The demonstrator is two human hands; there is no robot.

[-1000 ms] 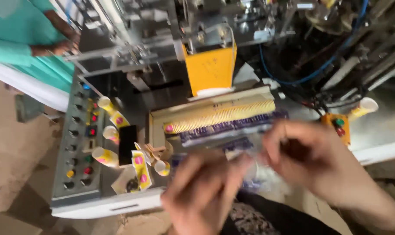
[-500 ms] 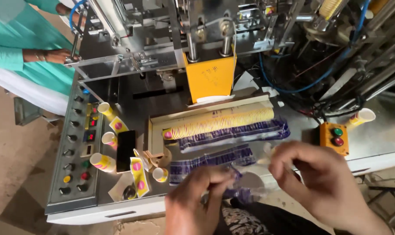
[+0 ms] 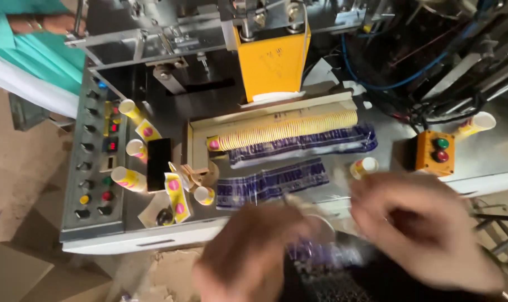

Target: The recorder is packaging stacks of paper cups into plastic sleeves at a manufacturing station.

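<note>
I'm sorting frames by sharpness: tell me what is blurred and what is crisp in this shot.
Head view: the left hand and right hand are smeared by motion blur, so what they hold is unclear; the long stack of yellow paper cups, the grey control panel and the orange button box read fairly sharp under even light.

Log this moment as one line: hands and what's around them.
left hand: blurred, at clear printed wrap | right hand: blurred, beside it | cup stack: lying in tray | grip: unclear
</note>
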